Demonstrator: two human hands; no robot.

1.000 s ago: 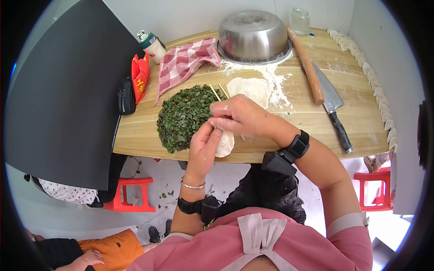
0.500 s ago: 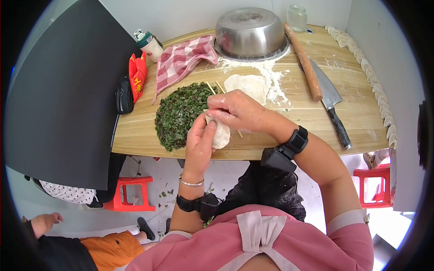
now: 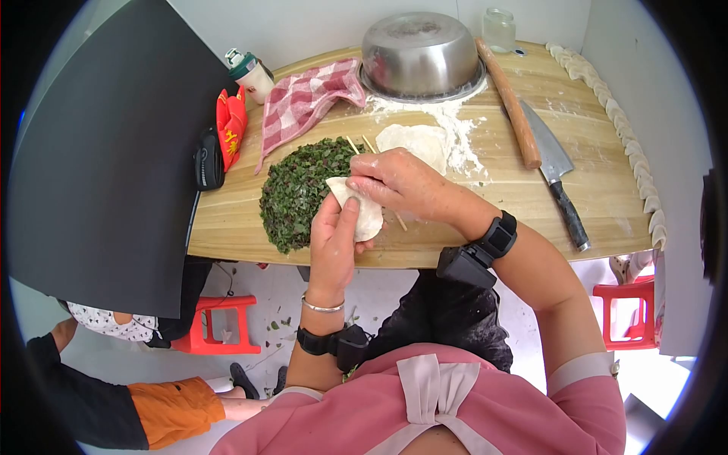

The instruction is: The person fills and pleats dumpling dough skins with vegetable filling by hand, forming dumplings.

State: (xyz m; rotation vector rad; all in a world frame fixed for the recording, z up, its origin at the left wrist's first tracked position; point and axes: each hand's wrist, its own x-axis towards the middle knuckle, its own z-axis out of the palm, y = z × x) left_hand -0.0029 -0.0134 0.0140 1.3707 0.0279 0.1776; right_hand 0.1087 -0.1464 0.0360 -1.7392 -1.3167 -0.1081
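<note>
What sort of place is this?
It looks like a food-prep corner, perhaps for making dumplings: flour dusts the wooden table, a rolling pin lies there, and folded dough pieces line the right edge.

The metal basin (image 3: 421, 57) looks glossy, the dough (image 3: 365, 218) matt.

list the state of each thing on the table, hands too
wrapper: held, looks folded
left hand: holding wrapper
right hand: pinching wrapper's edge
greens: chopped, heaped
sheet: lying flat
flour: scattered
chopsticks: partly hidden
basin: upside down
rolling pin: lying down
knife: lying flat
cloth: spread, rumpled
bottle: lid on
jar: upright
dumplings: lined up
</note>
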